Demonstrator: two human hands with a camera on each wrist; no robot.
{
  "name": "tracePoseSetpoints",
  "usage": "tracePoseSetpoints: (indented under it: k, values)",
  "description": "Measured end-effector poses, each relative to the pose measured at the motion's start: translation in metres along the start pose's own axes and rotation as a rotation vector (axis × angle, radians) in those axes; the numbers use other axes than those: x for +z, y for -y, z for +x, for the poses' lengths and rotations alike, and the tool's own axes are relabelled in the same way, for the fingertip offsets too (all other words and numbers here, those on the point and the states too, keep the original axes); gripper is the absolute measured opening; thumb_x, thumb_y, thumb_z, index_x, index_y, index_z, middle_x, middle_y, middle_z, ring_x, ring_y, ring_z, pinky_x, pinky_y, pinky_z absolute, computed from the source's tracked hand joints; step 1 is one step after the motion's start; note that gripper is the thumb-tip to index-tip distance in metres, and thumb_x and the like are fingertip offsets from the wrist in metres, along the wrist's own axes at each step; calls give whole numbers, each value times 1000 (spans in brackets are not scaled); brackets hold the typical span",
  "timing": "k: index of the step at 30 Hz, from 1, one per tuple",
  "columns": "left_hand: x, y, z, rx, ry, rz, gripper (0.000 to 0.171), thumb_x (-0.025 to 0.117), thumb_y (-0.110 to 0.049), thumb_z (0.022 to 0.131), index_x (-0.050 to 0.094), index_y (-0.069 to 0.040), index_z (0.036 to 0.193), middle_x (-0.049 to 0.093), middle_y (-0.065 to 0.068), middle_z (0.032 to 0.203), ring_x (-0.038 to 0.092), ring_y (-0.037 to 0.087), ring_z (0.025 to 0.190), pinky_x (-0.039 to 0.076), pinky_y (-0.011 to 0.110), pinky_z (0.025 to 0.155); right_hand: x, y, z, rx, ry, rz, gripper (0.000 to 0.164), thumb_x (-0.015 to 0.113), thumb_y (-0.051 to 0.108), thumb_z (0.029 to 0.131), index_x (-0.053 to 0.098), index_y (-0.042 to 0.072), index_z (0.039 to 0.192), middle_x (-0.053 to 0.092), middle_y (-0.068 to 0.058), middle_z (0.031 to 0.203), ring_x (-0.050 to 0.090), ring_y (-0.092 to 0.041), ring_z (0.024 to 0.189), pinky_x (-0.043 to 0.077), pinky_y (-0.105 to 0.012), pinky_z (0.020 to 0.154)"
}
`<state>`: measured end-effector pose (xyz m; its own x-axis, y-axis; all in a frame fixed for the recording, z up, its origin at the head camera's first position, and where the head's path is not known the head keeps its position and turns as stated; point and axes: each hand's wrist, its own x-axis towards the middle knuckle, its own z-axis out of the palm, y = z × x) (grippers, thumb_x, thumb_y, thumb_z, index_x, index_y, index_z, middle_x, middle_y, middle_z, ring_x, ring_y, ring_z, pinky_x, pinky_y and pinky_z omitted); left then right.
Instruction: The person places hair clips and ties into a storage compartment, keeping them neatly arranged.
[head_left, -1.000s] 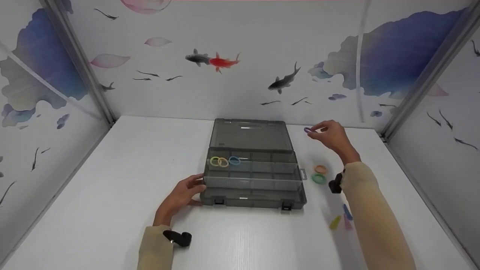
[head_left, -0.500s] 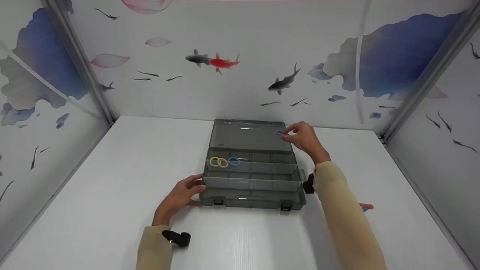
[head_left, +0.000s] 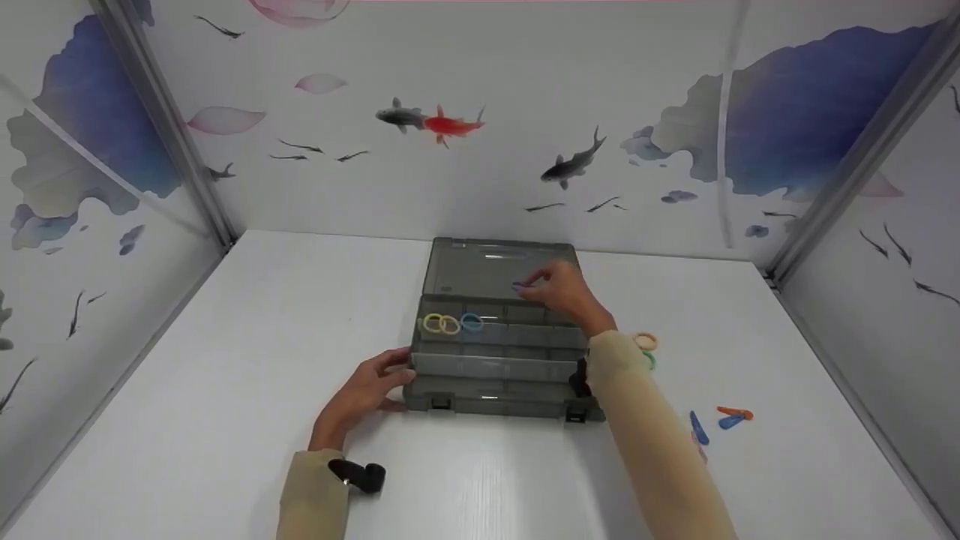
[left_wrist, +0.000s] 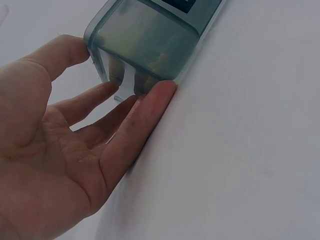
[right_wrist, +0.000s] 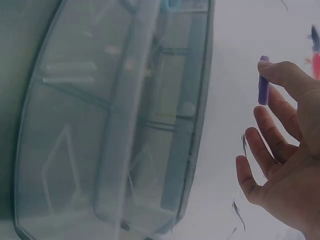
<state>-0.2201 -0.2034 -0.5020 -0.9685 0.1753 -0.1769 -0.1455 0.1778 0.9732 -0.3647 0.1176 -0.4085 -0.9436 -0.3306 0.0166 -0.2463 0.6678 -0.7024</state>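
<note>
My right hand [head_left: 561, 289] pinches a small purple hair tie [head_left: 519, 286] between thumb and fingertips, over the seam between the lid and the back row of a grey see-through storage box [head_left: 495, 409]. Edge-on in the right wrist view, the purple hair tie [right_wrist: 263, 82] looks like a short bar; the other fingers spread loosely. My left hand [head_left: 364, 386] holds the box's left side, thumb at the upper edge and fingers against the side wall [left_wrist: 145, 45]. Two yellowish hair ties [head_left: 441, 324] and a blue hair tie [head_left: 472, 322] rest in the back row at left.
The box's lid [head_left: 480, 266] lies folded back toward the patterned wall. Right of the box, an orange hair tie [head_left: 646, 341] and a green hair tie [head_left: 649, 361] are partly behind my sleeve. Nearer me lie an orange hair clip [head_left: 731, 411] and blue hair clips [head_left: 699, 428].
My right hand has moved left with the purple hair tie, from beyond the box's right side to over the box. My left hand has stayed at the box's side.
</note>
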Motion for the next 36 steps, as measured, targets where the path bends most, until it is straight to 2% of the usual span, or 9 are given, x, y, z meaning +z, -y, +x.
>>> tracePoseSetpoints:
  k: [7, 12, 20, 25, 30, 36]
  values:
    - [1, 2, -2, 5, -9, 17, 59, 60, -23, 100, 39, -7, 153, 39, 18, 157, 49, 38, 136, 61, 43, 84, 20, 2, 2, 14, 25, -36, 27, 74, 23, 91, 74, 3, 108, 64, -17, 128, 58, -32, 116, 51, -50, 97]
    - [0, 2, -2, 10, -12, 21, 60, 60, -22, 100, 38, -6, 154, 38, 19, 157, 49, 39, 136, 62, 42, 84, 31, 5, 4, 24, 40, -57, 26, 76, 23, 89, 76, 3, 106, 67, -17, 124, 60, -32, 113, 53, -47, 92]
    - [0, 3, -1, 14, -4, 21, 61, 61, -23, 100, 38, -6, 153, 37, 19, 159, 48, 40, 137, 61, 43, 85, 44, 8, 2, 45, 65, -2, 26, 75, 22, 89, 73, 3, 107, 69, -14, 115, 64, -27, 102, 55, -43, 87]
    - [1, 2, -1, 24, -1, 28, 60, 61, -24, 100, 39, -6, 153, 36, 19, 159, 47, 41, 138, 61, 44, 86, 46, 9, 3, 39, 72, -22, 23, 74, 18, 89, 73, 1, 105, 72, -14, 107, 66, -24, 94, 56, -39, 81]
    - [1, 0, 0, 18, -2, 24, 60, 61, -23, 100, 39, -7, 154, 36, 18, 159, 48, 39, 138, 61, 44, 87, 45, 10, 2, 48, 108, -26, 32, 75, 21, 90, 71, 1, 115, 72, -15, 115, 67, -28, 105, 56, -45, 90]
    - [-1, 1, -1, 8, -8, 20, 60, 61, -24, 100, 40, -7, 153, 37, 17, 159, 48, 39, 137, 61, 45, 87, 40, 12, -1, 25, 139, 31, 41, 74, 23, 91, 67, 2, 126, 65, -18, 131, 62, -32, 121, 53, -50, 100]
